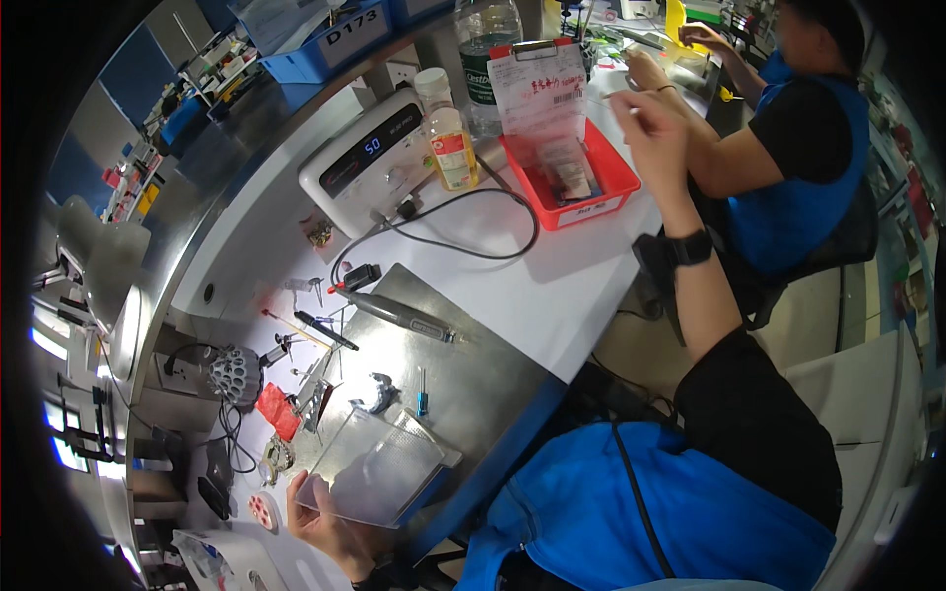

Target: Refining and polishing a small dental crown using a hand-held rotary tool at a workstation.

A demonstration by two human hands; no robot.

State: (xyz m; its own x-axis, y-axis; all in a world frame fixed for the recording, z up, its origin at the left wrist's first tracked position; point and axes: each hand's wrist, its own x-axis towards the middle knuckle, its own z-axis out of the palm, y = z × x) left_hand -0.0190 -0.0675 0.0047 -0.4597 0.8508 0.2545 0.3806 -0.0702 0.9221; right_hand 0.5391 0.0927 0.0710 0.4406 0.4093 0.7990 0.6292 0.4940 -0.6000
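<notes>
My left hand (330, 532) grips the edge of a clear plastic box (360, 468) between thumb and fingers, at the front left of a metal work plate (493, 379). Raised over the table's right side, my right hand (654, 133) has its fingers loosely bent and partly apart, and nothing shows in them. It is closest to a red tray (591, 213), where a clipboard with a paper sheet (522, 89) stands and small packets lie. A small blue screwdriver (423, 403) and a crumpled silvery piece (374, 393) lie beyond the box. Farther back rests a grey pen-shaped handpiece (402, 313).
A white control unit (370, 158) with a lit display stands at the back, its cable (483, 256) looping across the table. Bottles (453, 153) stand beside it. Tweezers, a red pouch (279, 411) and a round grey holder (235, 374) crowd the left. A co-worker (788, 148) sits at right.
</notes>
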